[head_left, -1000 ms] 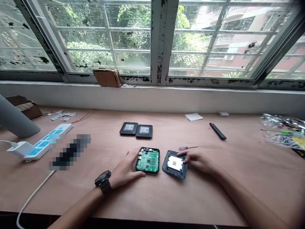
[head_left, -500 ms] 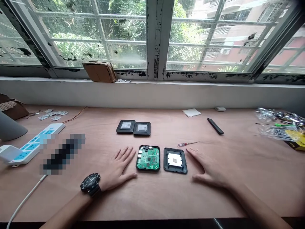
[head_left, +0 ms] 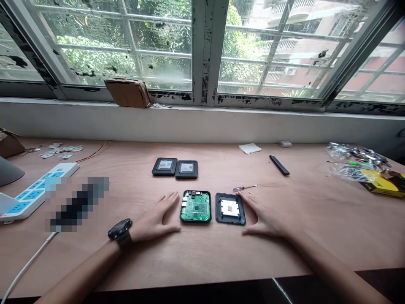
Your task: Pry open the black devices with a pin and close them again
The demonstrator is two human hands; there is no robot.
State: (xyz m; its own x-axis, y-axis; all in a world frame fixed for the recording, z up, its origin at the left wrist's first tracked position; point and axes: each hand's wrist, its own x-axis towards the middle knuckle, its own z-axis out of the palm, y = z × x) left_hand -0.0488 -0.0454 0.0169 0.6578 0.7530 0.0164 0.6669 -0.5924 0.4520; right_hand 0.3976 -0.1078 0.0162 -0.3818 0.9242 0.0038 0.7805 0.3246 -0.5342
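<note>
The open case with the green circuit board (head_left: pixel 195 206) is lying near the middle of the desk's front edge (head_left: pixel 177 270), between both hands. The left hand (head_left: pixel 156 219) is spreading empty just beside it; the right hand (head_left: pixel 261 214), also ungrasping and open, is bordering the dark cover (head_left: pixel 230 208).

Between the left grip (head_left: pixel 156 218) and right grip (head_left: pixel 264 214), the board (head_left: pixel 196 207) is green, its case (head_left: pixel 195 222) black, the neighbouring cover (head_left: pixel 229 219) dark grey with a white plate (head_left: pixel 226 207). Past the left grip, black drives (head_left: pixel 163 172) bear white labels (head_left: pixel 186 168); well right of the right grip, a box (head_left: pixel 379 185) is yellow and black.
</note>
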